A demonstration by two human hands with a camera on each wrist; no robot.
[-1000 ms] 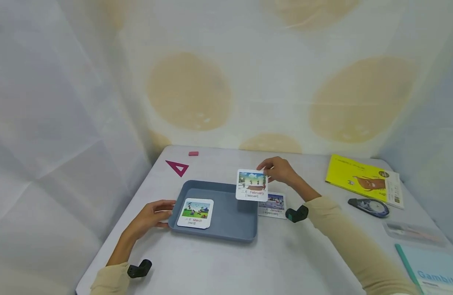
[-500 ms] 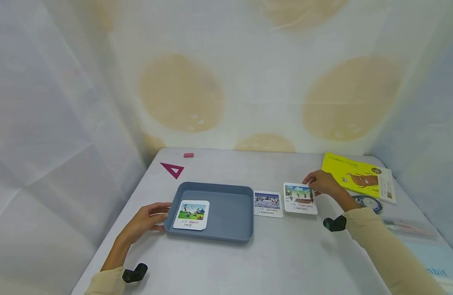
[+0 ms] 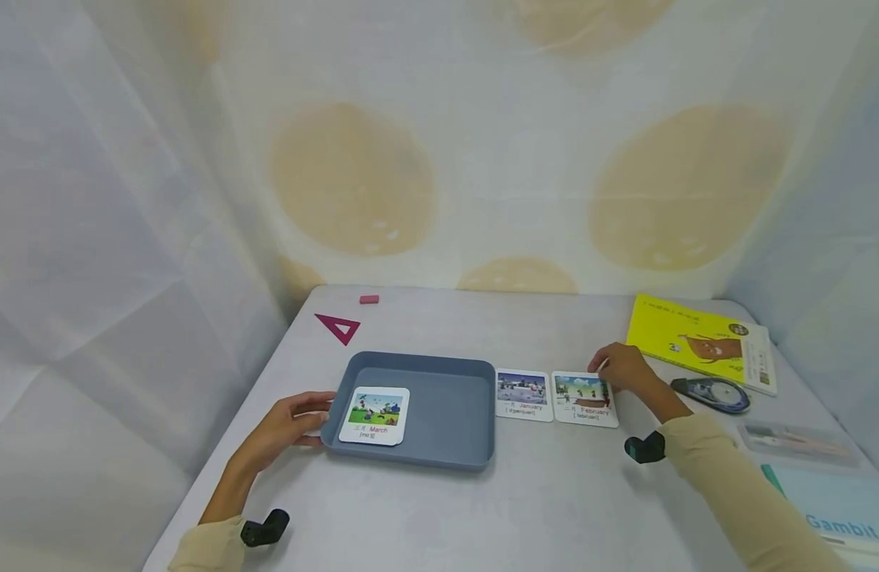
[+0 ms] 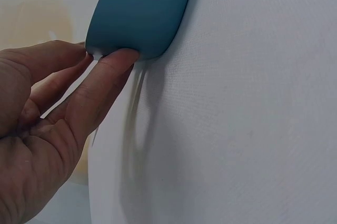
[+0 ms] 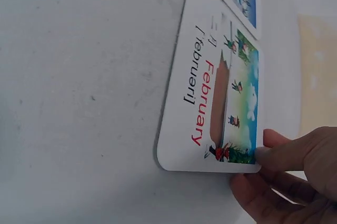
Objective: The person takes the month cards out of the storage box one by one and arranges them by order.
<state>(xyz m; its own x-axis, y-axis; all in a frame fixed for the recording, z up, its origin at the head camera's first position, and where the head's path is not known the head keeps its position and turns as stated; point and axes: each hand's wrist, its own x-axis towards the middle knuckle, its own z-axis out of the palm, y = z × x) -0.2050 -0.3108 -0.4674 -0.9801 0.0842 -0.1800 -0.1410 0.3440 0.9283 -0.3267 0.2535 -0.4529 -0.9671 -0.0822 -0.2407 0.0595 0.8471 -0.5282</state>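
A blue tray [image 3: 447,413] sits left of the table's middle, and a March picture card [image 3: 373,413] lies in its front-left corner. My left hand [image 3: 318,417] holds the tray's left corner between thumb and forefinger, the corner of the tray [image 4: 139,11] sitting against my left hand [image 4: 100,56]. A January card [image 3: 524,394] lies on the table just right of the tray. Beside it lies a February card [image 3: 585,399]. My right hand [image 3: 604,369] pinches its far right corner. The right wrist view has my right hand [image 5: 258,166] with thumb on the February card [image 5: 216,98].
A yellow book [image 3: 704,342], a correction tape dispenser [image 3: 711,393], a clear case [image 3: 797,443] and a light blue book [image 3: 833,516] lie along the right side. A magenta triangle ruler [image 3: 338,326] and a pink eraser [image 3: 369,299] sit at the back left. Pale curtains surround the table.
My right hand has carried the February card from above the tray rightward and lowered it onto the table beside the January card. The left hand stays at the tray's corner.
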